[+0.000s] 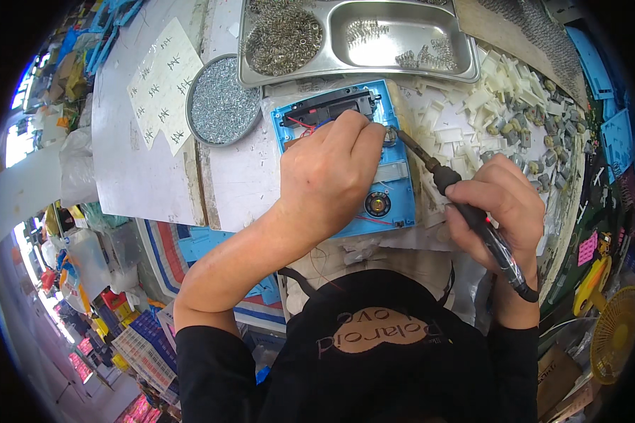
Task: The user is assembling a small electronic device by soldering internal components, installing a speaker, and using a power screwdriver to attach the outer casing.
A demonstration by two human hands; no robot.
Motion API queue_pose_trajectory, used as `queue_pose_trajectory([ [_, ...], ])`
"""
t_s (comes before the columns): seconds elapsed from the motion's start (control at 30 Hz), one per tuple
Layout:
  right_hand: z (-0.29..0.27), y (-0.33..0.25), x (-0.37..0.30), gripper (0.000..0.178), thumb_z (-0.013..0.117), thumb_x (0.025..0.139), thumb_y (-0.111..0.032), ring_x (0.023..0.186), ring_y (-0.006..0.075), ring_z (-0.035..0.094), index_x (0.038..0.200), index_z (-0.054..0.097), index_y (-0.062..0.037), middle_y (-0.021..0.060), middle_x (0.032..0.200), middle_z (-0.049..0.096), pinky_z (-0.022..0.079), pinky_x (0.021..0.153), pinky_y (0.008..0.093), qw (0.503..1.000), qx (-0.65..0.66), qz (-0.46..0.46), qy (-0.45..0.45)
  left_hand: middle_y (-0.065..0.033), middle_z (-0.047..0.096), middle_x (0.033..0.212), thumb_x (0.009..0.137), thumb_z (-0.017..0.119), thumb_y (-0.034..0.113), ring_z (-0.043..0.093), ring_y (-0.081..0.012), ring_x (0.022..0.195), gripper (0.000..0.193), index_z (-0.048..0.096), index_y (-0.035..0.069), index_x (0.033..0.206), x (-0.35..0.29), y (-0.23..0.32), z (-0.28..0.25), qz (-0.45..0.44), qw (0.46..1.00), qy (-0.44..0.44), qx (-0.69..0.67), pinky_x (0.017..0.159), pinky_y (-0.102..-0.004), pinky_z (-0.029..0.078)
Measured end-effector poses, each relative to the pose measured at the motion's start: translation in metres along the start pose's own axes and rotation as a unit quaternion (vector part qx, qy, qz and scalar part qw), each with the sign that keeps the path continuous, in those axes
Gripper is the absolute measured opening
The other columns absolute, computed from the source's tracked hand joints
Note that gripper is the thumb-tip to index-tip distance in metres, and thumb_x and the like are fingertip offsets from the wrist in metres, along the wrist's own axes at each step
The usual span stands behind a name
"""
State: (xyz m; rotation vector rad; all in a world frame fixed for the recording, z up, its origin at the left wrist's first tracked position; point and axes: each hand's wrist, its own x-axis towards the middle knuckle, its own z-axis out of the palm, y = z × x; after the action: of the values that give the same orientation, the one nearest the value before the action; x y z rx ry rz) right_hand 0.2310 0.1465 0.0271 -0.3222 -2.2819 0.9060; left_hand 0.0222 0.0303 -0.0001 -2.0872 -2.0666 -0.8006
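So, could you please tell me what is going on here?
A person is working over a blue plastic case on the bench. Their left hand is bent down over it, fingertips hidden, while their right hand grips a soldering iron, its tip close to the left fingers; whether it touches anything is unclear. A round speaker sits in the case. Beyond are a steel tray of springs and a round dish of small silvery pieces.

Blue casing [403, 202], black soldering iron [446, 178], silvery tray [363, 72], cream parts [475, 106].
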Motion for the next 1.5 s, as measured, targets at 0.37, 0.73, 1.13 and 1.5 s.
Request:
queue_pose_trajectory([
  [0.37, -0.001, -0.001, -0.002, 0.035, 0.079, 0.062, 0.006, 0.061, 0.0239, 0.054, 0.095, 0.073, -0.0045, 0.0061, 0.070, 0.057, 0.043, 0.056, 0.0332, 1.000, -0.004, 0.005, 0.010, -0.0066, 0.060, 0.089, 0.074, 0.065, 0.006, 0.067, -0.0204, 0.072, 0.021, 0.068, 0.003, 0.095, -0.001, -0.003, 0.003, 0.020, 1.000, 0.011, 0.011, 0.058, -0.0317, 0.053],
  [0.73, -0.007, 0.002, -0.005, 0.035, 0.079, 0.064, 0.006, 0.061, 0.0245, 0.055, 0.097, 0.071, -0.0036, 0.0073, 0.071, 0.059, 0.042, 0.056, 0.0336, 1.000, -0.013, 0.002, 0.008, -0.0059, 0.062, 0.089, 0.075, 0.067, 0.006, 0.068, -0.0192, 0.072, 0.020, 0.069, 0.004, 0.095, -0.002, -0.003, 0.003, 0.021, 1.000, 0.017, 0.007, 0.057, -0.0312, 0.052],
  [1.13, -0.010, 0.002, -0.009, 0.036, 0.078, 0.065, 0.007, 0.061, 0.0252, 0.054, 0.099, 0.070, -0.0038, 0.0079, 0.071, 0.059, 0.043, 0.056, 0.0337, 1.000, -0.011, 0.011, 0.014, -0.0041, 0.067, 0.097, 0.078, 0.074, 0.008, 0.068, -0.0187, 0.070, 0.021, 0.072, 0.007, 0.099, -0.005, -0.002, 0.000, 0.021, 0.998, 0.064, -0.009, 0.056, -0.0302, 0.051],
  [1.5, -0.015, 0.000, -0.010, 0.032, 0.078, 0.070, 0.004, 0.062, 0.0233, 0.053, 0.100, 0.069, -0.0010, 0.0078, 0.071, 0.057, 0.041, 0.058, 0.0329, 0.999, -0.022, 0.015, 0.025, -0.0068, 0.067, 0.083, 0.082, 0.081, 0.004, 0.067, -0.0229, 0.068, 0.016, 0.075, 0.006, 0.097, -0.026, -0.030, -0.064, -0.044, 0.995, -0.060, 0.066, 0.059, -0.0337, 0.053],
])
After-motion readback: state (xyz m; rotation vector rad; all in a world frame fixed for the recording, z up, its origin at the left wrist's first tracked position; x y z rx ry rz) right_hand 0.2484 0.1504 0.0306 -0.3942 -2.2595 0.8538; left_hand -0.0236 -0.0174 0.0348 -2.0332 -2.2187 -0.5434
